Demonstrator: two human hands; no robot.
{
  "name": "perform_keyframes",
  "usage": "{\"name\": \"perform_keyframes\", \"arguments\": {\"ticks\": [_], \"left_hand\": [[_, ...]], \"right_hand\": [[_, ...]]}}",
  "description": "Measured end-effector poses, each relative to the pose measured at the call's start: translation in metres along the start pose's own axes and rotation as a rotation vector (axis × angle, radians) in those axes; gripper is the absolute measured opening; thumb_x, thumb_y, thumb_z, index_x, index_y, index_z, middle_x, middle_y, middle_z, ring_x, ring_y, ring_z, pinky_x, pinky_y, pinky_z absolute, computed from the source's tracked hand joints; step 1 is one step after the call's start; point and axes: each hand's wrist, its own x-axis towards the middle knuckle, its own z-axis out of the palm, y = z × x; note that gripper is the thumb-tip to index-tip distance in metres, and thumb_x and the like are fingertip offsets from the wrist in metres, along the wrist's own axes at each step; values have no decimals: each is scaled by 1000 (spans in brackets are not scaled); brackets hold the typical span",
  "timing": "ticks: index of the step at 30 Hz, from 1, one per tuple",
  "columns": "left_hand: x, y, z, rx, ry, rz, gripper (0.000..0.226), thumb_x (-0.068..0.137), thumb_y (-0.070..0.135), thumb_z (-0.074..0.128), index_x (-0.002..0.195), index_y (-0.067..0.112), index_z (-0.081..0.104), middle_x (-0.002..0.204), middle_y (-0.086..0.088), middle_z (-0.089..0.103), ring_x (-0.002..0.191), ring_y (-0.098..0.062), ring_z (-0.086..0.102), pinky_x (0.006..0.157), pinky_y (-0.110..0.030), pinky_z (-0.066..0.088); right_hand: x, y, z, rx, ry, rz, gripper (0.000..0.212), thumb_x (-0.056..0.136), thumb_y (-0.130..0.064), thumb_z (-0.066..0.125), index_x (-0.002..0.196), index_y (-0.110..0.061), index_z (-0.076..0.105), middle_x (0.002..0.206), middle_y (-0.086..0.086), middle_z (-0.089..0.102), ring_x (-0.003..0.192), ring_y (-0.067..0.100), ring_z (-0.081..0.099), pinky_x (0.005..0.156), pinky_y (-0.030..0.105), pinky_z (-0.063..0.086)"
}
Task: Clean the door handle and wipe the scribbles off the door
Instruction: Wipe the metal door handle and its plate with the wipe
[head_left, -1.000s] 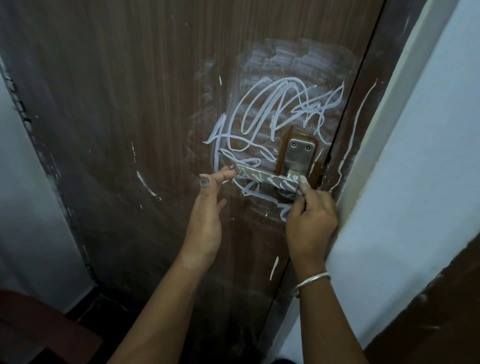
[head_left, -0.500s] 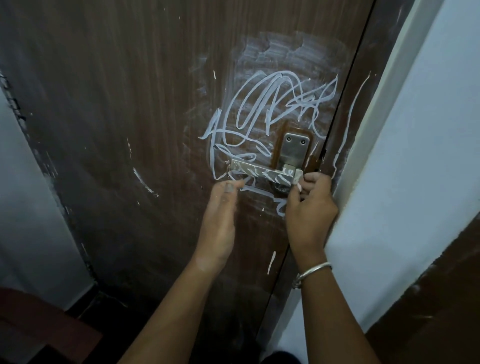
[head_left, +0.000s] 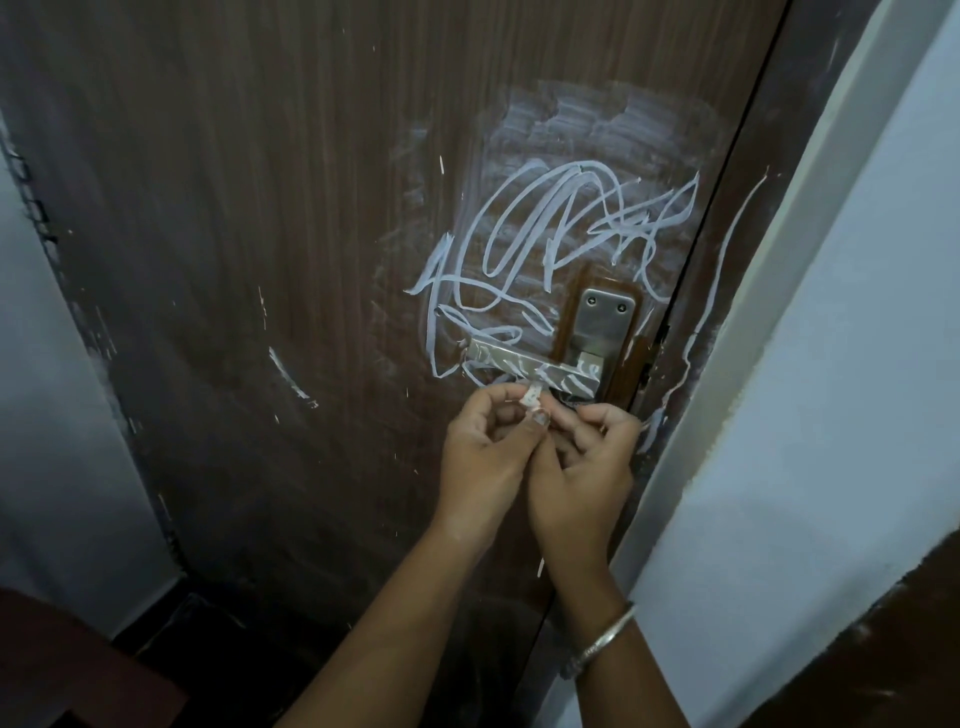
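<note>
While two bare hands are meeting just below it, a flat, silver metal lever door handle (head_left: 530, 366) is sticking out leftward from a silver rectangular backplate (head_left: 597, 327) near the right edge of a dark brown wood-grain door (head_left: 260, 208). White streaks are crossing the handle's surface, and two small screws are showing at the top of the plate. Looping white scribbles (head_left: 550, 249) are covering the door above and to the left of the handle, over a hazy white smeared patch. One long white line (head_left: 727, 270) is running down the brown door frame to the right, and one short white dash (head_left: 291, 376) is sitting on the door well to the left of the handle.

The left hand (head_left: 483, 457) is curling its fingers, with thumb and forefinger pinching a small white speckled scrap (head_left: 531, 399) just beneath the handle; what the scrap is cannot be told. The right hand (head_left: 582, 478) is pressing against the left, its fingers bent in toward the same scrap, though whether it is gripping it cannot be told. One silver bangle (head_left: 602, 642) is circling the right wrist. A pale blue-white wall (head_left: 831, 364) is standing to the right of the frame.
</note>
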Motion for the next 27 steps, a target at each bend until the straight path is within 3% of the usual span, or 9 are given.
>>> {"name": "perform_keyframes", "arguments": {"ticks": [6,9,12,14,18,21,23,27], "left_hand": [[31,-15,10,-84,91,38,14,81,-7,63,75,5,64,63,3,65,60,-7,61,55,-19,51],[44,-22,20,-233,108,-10,21,78,-9,65,74,11,72,73,-3,72,69,-15,66,61,-28,55],[52,-24,25,-289,42,3,26,76,-10,65,85,12,76,86,-5,75,79,-14,70,65,-24,56],[55,-25,24,-255,-15,42,29,78,-12,63,88,13,75,86,-2,75,80,-13,70,65,-21,56],[56,-27,22,-169,-47,148,28,79,-12,62,96,7,72,94,-2,74,96,-13,67,84,-26,54],[54,-34,16,-48,-33,212,12,77,-1,66,87,-7,70,84,-15,72,80,-25,67,76,-37,55],[52,-37,13,26,-33,240,17,78,6,63,79,-11,67,78,-24,68,74,-36,65,70,-44,55],[55,-31,17,-35,-73,180,16,81,-2,60,86,5,73,83,0,73,84,-11,68,75,-22,54]], "right_hand": [[-4,7,-10,68,72,-15,55,81,15,56,95,-36,44,104,-1,68,98,12,67,80,22,54],[-3,14,-16,71,116,-33,66,80,19,54,92,-46,47,97,-2,70,91,14,69,77,20,54],[-2,20,-20,29,110,-58,68,79,16,58,94,-49,48,97,-5,71,88,12,69,74,16,53],[-2,23,-22,-19,98,-87,60,78,5,62,99,-49,47,99,-9,71,88,9,69,74,15,53],[-5,30,-22,-71,59,-71,52,75,-9,60,102,-50,45,95,-11,70,90,8,68,74,15,52],[-9,33,-19,-112,39,-84,54,75,-9,60,104,-51,44,94,-10,70,90,7,67,74,16,52],[-12,33,-18,-158,22,-92,55,75,-10,60,106,-52,42,94,-9,69,90,5,67,75,17,53],[-16,35,-18,-182,3,-78,49,74,-11,60,106,-44,43,96,-10,68,89,4,66,75,20,53]]}}
